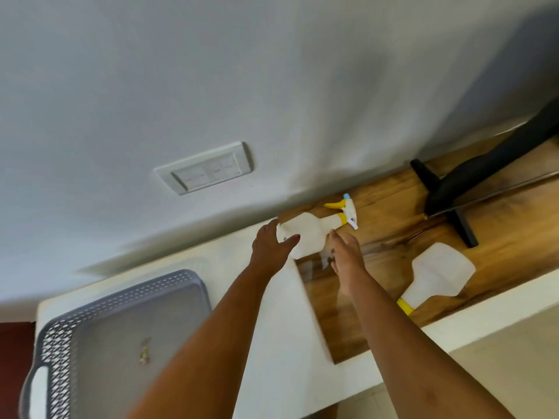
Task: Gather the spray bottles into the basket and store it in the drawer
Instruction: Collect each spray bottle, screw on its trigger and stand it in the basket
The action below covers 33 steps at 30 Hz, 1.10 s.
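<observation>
Lying between both hands, spray bottle [305,237] touches left hand [272,246].

wall [272,71]: grey-white, far side, blurred | switch plate [204,167]: white, mounted on wall, far centre | countertop [378,207]: wood-grain inlay, right, bordered by white surface [272,313] | stand [447,192]: black, far right, resting on wood | floor patch [15,358]: dark red, near left

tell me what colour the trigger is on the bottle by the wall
Yellow, on the spray bottle that has a white body; seen in the head view.
</observation>
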Motion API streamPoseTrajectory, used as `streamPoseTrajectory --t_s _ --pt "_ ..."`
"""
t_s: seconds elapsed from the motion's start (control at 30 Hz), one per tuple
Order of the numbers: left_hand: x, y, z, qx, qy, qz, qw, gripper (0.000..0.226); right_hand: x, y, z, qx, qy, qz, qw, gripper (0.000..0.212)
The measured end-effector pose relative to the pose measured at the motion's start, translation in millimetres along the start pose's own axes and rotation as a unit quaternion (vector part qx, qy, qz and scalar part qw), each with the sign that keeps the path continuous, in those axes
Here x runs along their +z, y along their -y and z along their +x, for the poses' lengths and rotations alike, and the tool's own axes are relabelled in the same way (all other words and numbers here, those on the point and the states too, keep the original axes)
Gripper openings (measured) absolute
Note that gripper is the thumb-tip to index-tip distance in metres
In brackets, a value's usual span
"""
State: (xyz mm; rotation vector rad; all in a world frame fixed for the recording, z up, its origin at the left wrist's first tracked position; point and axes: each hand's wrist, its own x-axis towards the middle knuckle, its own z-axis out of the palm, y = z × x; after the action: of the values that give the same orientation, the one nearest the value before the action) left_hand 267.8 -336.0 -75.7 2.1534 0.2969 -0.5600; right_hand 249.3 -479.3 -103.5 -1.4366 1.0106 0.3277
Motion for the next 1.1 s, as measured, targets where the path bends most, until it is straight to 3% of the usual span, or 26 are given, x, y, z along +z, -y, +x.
streamPoseTrajectory --t_s 0.27,0.43,0.67,0.87,0.97,1.1 --pt "33.6 -3.5 32.4 -0.008 -0.004 -0.038 0.999 0.084 7.7 -1.7 28.8 0.072 0.077 0.067 0.992 0.052" --pt "35.0 5.5 24.2 -0.035 -0.027 -0.094 0.995 0.082 5.4 -2.4 27.3 0.086 0.122 0.123 0.981 0.045" --pt "11.1 35.6 -24.6 -0.032 -0.001 -0.200 0.979 0.067 9.4 -12.2 -14.5 0.071 0.187 0.100 0.975 0.046" --pt "-39.3 74.2 -79.8 -0.036 -0.013 -0.337 0.941 0.062 52.2 -19.0 -78.6 0.010 0.268 0.072 0.961 0.058" --pt "-83.0 104.7 -112.0 -0.016 -0.054 -0.396 0.917 0.068 97.1 -25.4 -125.9 -0.035 0.291 0.044 0.955 0.055" --pt "-138.5 152.2 -152.6 0.007 -0.121 -0.477 0.870 0.052 157.5 -41.9 -178.2 -0.090 0.314 -0.004 0.945 0.038"
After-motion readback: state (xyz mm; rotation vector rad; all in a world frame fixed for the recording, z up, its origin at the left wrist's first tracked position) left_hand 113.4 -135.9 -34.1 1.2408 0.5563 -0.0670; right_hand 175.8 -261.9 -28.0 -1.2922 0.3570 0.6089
